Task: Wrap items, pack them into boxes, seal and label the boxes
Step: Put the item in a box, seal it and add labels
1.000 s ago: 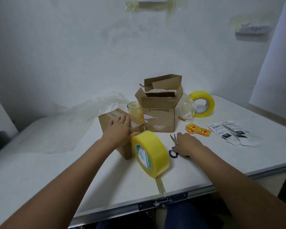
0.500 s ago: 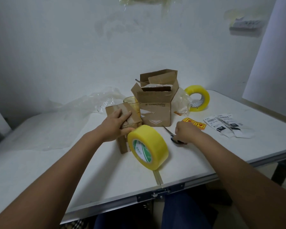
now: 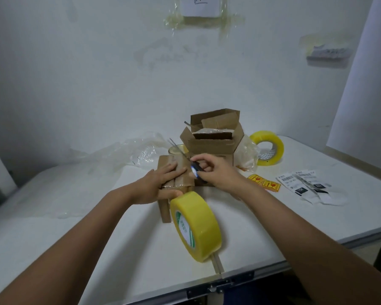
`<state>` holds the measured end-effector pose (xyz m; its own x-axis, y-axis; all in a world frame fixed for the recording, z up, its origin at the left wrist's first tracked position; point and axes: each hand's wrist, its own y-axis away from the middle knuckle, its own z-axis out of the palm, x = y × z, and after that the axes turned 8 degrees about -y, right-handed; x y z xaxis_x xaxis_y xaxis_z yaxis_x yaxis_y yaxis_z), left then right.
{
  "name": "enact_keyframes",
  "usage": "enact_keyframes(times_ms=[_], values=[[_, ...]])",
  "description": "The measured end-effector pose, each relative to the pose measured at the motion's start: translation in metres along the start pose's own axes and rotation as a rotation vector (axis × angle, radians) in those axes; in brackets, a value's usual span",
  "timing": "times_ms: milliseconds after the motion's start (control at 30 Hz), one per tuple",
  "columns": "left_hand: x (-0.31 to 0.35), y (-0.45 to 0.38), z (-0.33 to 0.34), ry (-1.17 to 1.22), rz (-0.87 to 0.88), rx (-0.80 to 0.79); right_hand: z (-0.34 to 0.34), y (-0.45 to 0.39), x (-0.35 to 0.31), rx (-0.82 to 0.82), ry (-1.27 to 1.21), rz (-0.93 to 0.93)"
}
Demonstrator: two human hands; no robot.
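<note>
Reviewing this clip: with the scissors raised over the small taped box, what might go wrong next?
1. The scissors in the right hand sit close to the left hand pressing flat on the small box; a cut could nick the fingers.
2. The tape roll stands on edge near the table front and may roll off once cut free.

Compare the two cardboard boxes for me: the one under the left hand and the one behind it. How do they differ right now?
The small box has its top flaps closed, with glossy tape across them; the rear box stands with its flaps open and contents showing. The small box is pinned flat by the left hand, while nothing touches the rear box. The small box looks smaller and sits nearer the table edge. Both are plain brown cardboard.
</note>
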<state>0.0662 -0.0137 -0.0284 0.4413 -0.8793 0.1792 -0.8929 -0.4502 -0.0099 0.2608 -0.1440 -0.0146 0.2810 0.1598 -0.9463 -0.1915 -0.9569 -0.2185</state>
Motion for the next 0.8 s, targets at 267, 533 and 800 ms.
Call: enact_keyframes(times_ms=[267,533,800], values=[[0.009,0.018,0.010,0.298,-0.137,0.200,0.033,-0.022,0.009,-0.098,0.225,-0.148],[0.046,0.077,0.018,0.937,-0.559,0.397,0.039,-0.029,0.016,-0.053,0.308,-0.175],[0.112,0.059,0.031,1.321,-0.435,0.182,0.036,-0.030,0.014,-0.042,0.379,-0.207]])
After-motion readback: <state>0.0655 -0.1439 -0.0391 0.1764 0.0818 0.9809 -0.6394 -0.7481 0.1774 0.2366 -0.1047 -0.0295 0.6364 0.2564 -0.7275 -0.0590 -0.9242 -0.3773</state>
